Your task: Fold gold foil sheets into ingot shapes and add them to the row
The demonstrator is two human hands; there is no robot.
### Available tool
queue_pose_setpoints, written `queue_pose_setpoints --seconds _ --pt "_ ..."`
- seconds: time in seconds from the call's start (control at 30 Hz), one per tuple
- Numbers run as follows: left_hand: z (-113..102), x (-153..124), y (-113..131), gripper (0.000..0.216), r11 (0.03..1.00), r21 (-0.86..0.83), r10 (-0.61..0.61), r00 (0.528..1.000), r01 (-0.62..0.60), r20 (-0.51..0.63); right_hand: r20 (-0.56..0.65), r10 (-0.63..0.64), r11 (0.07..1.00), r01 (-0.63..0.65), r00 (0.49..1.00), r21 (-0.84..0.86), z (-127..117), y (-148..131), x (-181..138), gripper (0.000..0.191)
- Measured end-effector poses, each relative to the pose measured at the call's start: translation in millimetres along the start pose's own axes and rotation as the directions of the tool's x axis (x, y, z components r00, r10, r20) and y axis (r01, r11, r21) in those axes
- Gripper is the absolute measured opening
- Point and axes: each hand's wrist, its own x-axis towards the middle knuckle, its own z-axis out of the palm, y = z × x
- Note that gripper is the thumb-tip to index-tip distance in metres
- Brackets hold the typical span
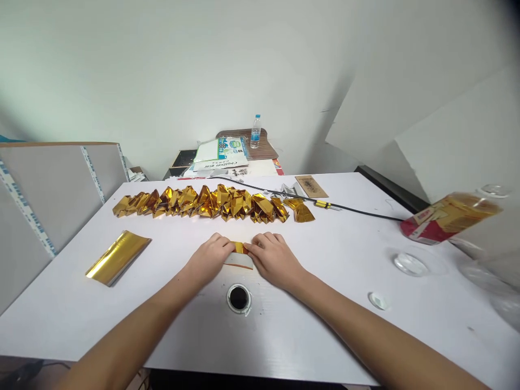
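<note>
Between my two hands lies a small sheet of gold foil paper (239, 260), its upper part gold and its lower part pale. My left hand (212, 254) has its fingers closed on the sheet's left edge. At the right edge my right hand (276, 259) pinches the same sheet with thumb and fingers. Beyond the hands stretches a long row of folded gold paper pieces (203, 203). To the left lies a stack of flat gold foil sheets (118, 258), slightly curled.
Near me is a round black cable hole (239, 298) in the white table (317, 330). A black cable (357, 210) crosses the back. On the right are a tilted plastic jar (449, 218), a clear lid (410, 264) and a small white disc (378, 300). A grey partition (60, 189) borders the left.
</note>
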Motion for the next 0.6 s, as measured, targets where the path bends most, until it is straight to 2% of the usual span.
queue_pose_setpoints --seconds 0.13,0.2,0.37,0.43,0.6 --pt "-1.6 -12.9 6.1 0.027 1.0 -0.009 0.009 1.0 -0.01 -0.002 0.043 -0.204 0.979 0.204 0.978 -0.009 -1.8 4.0 5.4 0.03" --pt "0.3 -19.9 10.2 0.029 1.0 -0.006 0.013 1.0 -0.013 -0.016 0.04 -0.268 0.963 0.268 0.963 0.009 -3.2 9.3 10.0 0.031" --pt "7.2 -21.7 21.4 0.044 0.991 0.13 0.007 1.0 -0.008 0.009 0.01 -0.238 0.971 0.238 0.971 0.017 -12.0 21.0 16.5 0.025" --pt "7.3 -15.5 23.3 0.041 0.99 0.139 0.013 0.999 -0.017 0.032 0.004 -0.224 0.974 0.224 0.975 0.015 -12.5 23.1 14.3 0.022" --pt "1.7 -7.1 21.7 0.028 0.998 0.054 -0.017 0.999 0.015 0.037 -0.053 -0.26 0.958 0.264 0.964 0.109 -4.0 28.8 2.5 0.031"
